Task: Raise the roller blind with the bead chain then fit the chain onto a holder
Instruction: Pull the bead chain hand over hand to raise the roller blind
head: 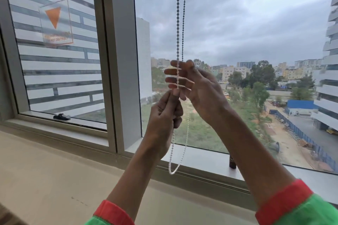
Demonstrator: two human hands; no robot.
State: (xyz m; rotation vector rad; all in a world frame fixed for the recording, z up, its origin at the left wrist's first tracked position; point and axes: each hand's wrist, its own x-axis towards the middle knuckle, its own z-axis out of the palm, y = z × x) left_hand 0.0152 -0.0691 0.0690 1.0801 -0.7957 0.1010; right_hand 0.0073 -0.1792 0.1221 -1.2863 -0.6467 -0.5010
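Note:
A white bead chain [178,23] hangs as a loop from above the frame, in front of the large window pane. Its bottom bend [172,171] dangles just above the sill. My left hand [164,115] is closed around the left strand at mid height. Just above it, my right hand [197,86] has its fingers spread, and the strands run across or between those fingers. The roller blind itself is out of view above. A small dark object [232,162] stands on the window frame to the right; I cannot tell whether it is a holder.
A wide beige sill [54,170] runs below the window. A vertical mullion [120,51] separates the left pane, which bears an orange triangle sticker [54,22]. A black window latch [61,116] sits on the left frame's bottom rail.

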